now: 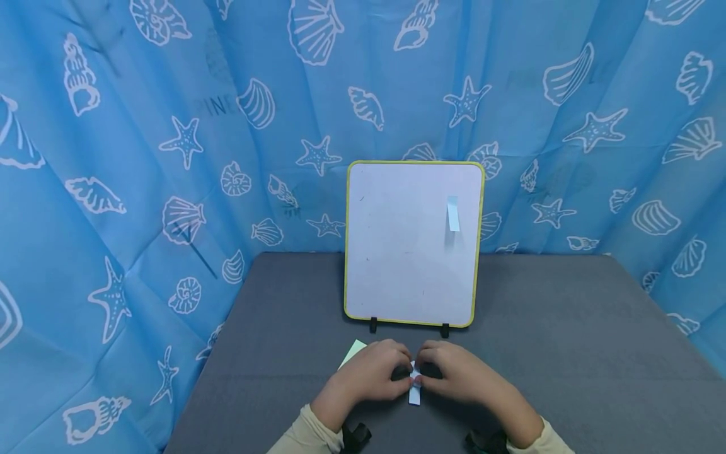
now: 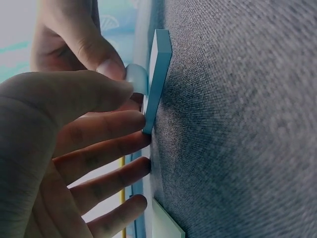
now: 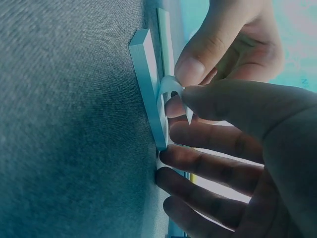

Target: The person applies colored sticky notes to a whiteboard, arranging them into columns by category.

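A narrow pad of light blue sticky notes (image 1: 414,397) lies on the table between the two hands. Its top note (image 2: 136,78) is bent up in a curl, seen also as a blue loop (image 3: 171,85) in the right wrist view. With thumb and fingertips, my left hand (image 1: 377,372) pinches the raised note. From the other side my right hand (image 1: 459,372) pinches it too, the two thumbs close together. Other fingers are spread beside the pad. A pale green pad (image 1: 353,350) lies partly hidden behind the left hand.
Behind the hands a whiteboard (image 1: 403,246) with a yellow rim stands on black feet (image 1: 445,330). One light blue note (image 1: 453,215) hangs at its upper right. A grey cloth covers the table (image 1: 283,315); a blue shell-patterned curtain (image 1: 227,126) hangs behind.
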Tool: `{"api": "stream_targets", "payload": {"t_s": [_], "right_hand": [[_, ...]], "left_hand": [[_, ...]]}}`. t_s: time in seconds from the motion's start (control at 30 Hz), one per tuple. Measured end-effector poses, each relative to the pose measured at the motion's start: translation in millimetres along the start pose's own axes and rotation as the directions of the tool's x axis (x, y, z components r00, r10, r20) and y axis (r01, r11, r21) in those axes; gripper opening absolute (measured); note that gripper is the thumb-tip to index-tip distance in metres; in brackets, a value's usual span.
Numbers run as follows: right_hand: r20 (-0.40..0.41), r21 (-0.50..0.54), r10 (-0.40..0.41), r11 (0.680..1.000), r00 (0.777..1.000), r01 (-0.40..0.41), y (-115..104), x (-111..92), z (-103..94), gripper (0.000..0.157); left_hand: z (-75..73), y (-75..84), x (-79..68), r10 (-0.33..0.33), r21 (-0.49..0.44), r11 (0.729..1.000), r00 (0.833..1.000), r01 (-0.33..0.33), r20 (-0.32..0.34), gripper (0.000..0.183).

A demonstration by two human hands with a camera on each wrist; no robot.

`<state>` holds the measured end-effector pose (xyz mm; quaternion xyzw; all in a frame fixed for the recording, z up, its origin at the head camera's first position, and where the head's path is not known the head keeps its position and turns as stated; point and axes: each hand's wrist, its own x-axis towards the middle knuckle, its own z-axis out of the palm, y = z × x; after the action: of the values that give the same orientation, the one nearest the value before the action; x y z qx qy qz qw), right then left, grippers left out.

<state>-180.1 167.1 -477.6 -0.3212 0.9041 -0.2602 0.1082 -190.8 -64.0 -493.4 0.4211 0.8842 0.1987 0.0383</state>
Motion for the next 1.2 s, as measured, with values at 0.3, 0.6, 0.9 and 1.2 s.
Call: {"api": "stream_targets", "payload": {"t_s": [0.3, 0.6, 0.9, 1.2], "right_hand": [[0.005, 0.015, 0.004, 1.000, 1.000, -0.004, -2, 0, -0.9, 0.012], [-0.004, 0.026, -0.002, 1.000, 1.000, 0.002, -2, 0, -1.5, 0.008], [0.006, 0.076, 0.024, 0.997, 1.000, -0.024, 1, 0, -1.5, 0.004], [-0.053, 0.071, 0.016, 0.997, 0.998, -0.013, 7, -1, -2.8, 0.007]], "left_hand": [[2.3, -0.4, -0.2, -0.018, 0.000, 1.000, 1.000, 0.018, -0.002, 0.021], [2.0, 0.1, -0.1, -0.027, 0.004, 1.000, 1.000, 0.027, 0.003, 0.020], [-2.8, 3.6, -1.6, -0.028, 0.028, 0.999, 1.000, 0.028, -0.002, 0.021], [-9.7, 12.4, -3.1, 0.011, 0.062, 0.998, 1.000, -0.010, -0.017, 0.020]]}}
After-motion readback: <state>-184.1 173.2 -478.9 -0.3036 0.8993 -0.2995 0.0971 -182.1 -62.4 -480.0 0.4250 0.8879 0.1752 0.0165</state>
